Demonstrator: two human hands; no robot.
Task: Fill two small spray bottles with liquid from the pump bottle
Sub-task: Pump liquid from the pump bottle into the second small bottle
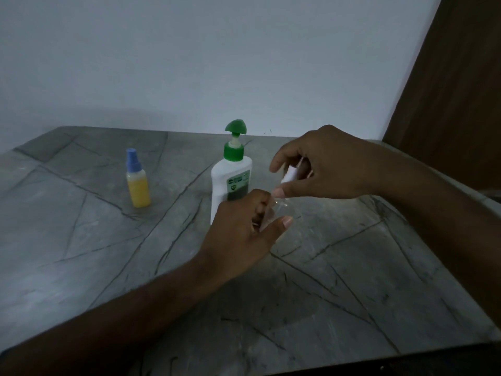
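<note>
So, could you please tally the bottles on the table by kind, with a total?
Pump bottle: 1, white with a green pump.
Spray bottles: 2, a capped yellow-filled one standing at left, and a clear one gripped by the left hand, its white sprayer top held in the right hand.
Total: 3 bottles.

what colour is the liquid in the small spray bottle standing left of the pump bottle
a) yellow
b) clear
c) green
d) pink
a: the small spray bottle with the blue cap, standing upright on the table to the left of the pump bottle, is filled most of the way up with yellow liquid.
</note>
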